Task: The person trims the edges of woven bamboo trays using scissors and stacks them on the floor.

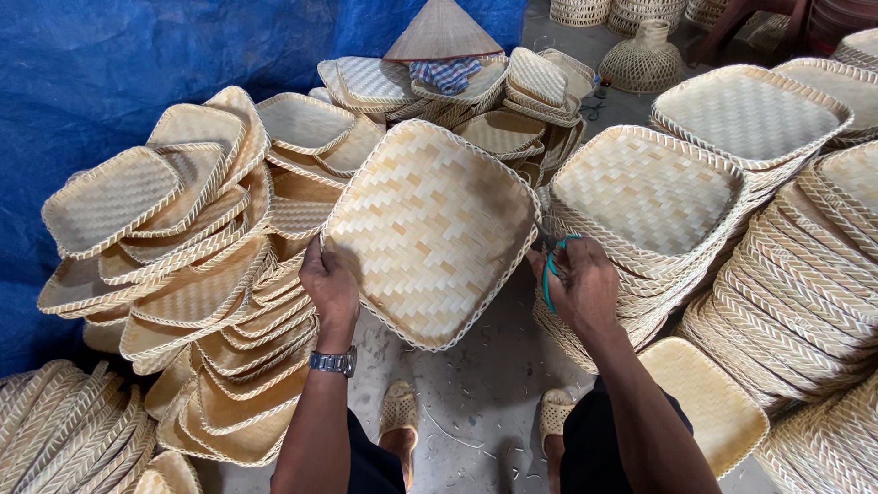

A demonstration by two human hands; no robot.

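Both hands hold a square woven bamboo tray (430, 233) tilted up at frame centre. Left hand (329, 285) grips its lower-left rim. Right hand (578, 288) is closed on teal-handled scissors (551, 270) at the tray's right rim; their blades are hard to make out. Leaning stacks of similar trays (165, 265) fill the left, neater stacks (649, 197) the right. At upper centre a conical hat (442, 32) rests on a checked cloth (445, 73). Blue tarpaulin (137, 55) covers the upper left. No labels or signs show.
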